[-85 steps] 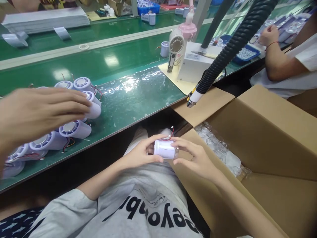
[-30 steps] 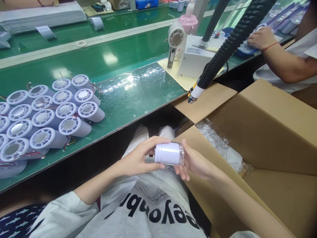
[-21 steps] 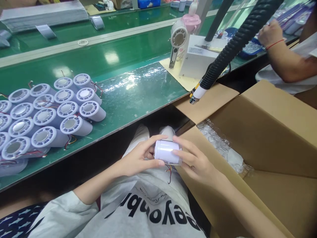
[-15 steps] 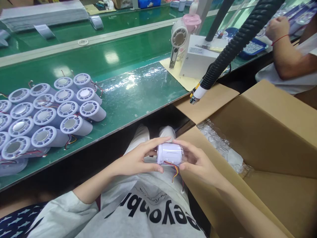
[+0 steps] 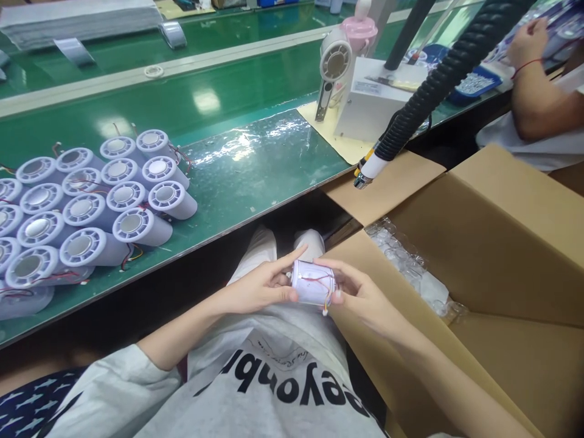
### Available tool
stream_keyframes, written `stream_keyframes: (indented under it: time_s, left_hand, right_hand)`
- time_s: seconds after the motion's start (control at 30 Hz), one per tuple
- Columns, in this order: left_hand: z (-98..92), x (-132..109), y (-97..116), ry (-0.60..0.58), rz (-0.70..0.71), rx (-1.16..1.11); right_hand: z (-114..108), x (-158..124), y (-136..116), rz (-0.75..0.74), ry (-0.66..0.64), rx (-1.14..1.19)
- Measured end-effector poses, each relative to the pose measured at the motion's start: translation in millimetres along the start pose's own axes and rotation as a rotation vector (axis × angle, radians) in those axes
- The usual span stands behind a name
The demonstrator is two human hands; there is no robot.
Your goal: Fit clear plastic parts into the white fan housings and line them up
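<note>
Above my lap, a pale lilac cylindrical motor housing (image 5: 314, 285) lies on its side between my two hands. Thin red and yellow wires run over its surface and end in a small white connector below it. My left hand (image 5: 262, 285) grips the left end, thumb below and fingers above. Around the right end close the fingers and thumb of my right hand (image 5: 358, 292). On the green bench to the left, several similar lilac housings (image 5: 130, 225) stand in rows, their slotted round ends facing up and wires trailing between them.
An open cardboard box (image 5: 515, 255) with clear plastic pieces (image 5: 410, 267) inside is at my right. A black corrugated hose (image 5: 438, 85) with a metal tip hangs over it. A handheld fan (image 5: 333, 67) stands by a white box (image 5: 378, 100). A co-worker's arm (image 5: 538, 85) shows at upper right.
The housing has been turned about its length between my hands, so the wires now cross its upward side. Both hands stay around its ends. The co-worker's hand has risen slightly.
</note>
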State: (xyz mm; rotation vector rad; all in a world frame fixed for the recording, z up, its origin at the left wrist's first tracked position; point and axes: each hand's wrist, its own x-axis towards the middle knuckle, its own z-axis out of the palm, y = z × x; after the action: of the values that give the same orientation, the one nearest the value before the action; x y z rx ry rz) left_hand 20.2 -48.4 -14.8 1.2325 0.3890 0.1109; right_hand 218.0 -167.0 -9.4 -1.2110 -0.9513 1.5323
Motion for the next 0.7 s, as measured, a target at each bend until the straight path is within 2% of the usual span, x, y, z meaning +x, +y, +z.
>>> stream_keyframes:
  time_s: [0.13,0.2,0.37,0.43,0.47,0.5,0.53,0.6,0.63,0.7]
  left_hand:
    - [-0.6,2,7,0.062,0.135,0.298]
    - [1.1,2,10,0.083,0.166,0.35]
    - [6.4,4,9,0.089,0.113,0.215]
    - [7.4,3,8,0.088,0.104,0.155]
    - [7.6,3,8,0.091,0.101,0.128]
    - [7.7,2,7,0.094,0.095,0.103]
    - [7.8,1,7,0.101,0.089,0.078]
    - [8.0,0,6,0.123,0.077,0.037]
    - [8.3,0,6,0.134,0.073,0.015]
    - [8.9,0,5,0.16,0.075,-0.034]
  right_hand:
    - [0,3,-3,0.157,0.005,0.22]
    - [1,4,-5,0.248,0.004,0.28]
    - [9,5,-10,0.417,-0.07,0.304]
    - [1,5,-13,0.419,-0.097,0.245]
    - [-9,5,-14,0.381,-0.063,0.189]
    - [-24,4,-14,0.313,0.028,0.104]
    - [-43,4,-13,0.23,0.179,-0.017]
    - [-89,5,-6,0.039,0.606,-0.338]
    - [-113,5,0,0.025,0.804,-0.527]
    - [-152,6,17,0.086,0.909,-0.641]
